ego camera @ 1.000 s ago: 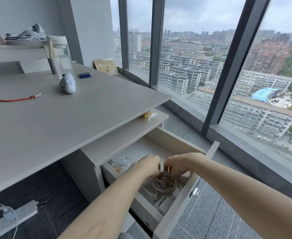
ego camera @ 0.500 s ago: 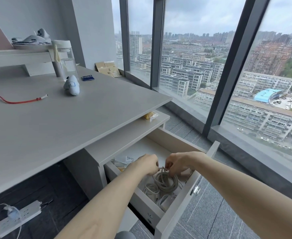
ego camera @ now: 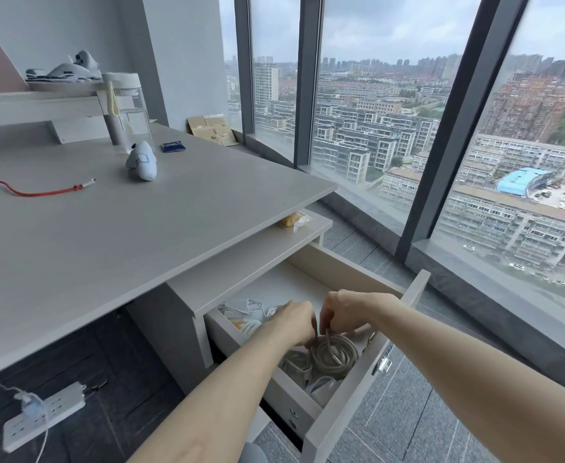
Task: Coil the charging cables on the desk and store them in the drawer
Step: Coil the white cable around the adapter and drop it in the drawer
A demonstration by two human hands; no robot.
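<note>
The grey coiled cable (ego camera: 333, 354), pinched at its top by the fingers of both left hand (ego camera: 293, 324) and right hand (ego camera: 343, 310), is best lowered flat into the open drawer (ego camera: 348, 409) directly beneath them, loops kept together.

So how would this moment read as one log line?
left hand + right hand: on grey coiled cable | open pale wooden drawer | red cable: on desk

Two bare forearms in shot, no sleeves, no watch or rings on the left hand (ego camera: 293, 324) or right hand (ego camera: 343, 310).
</note>
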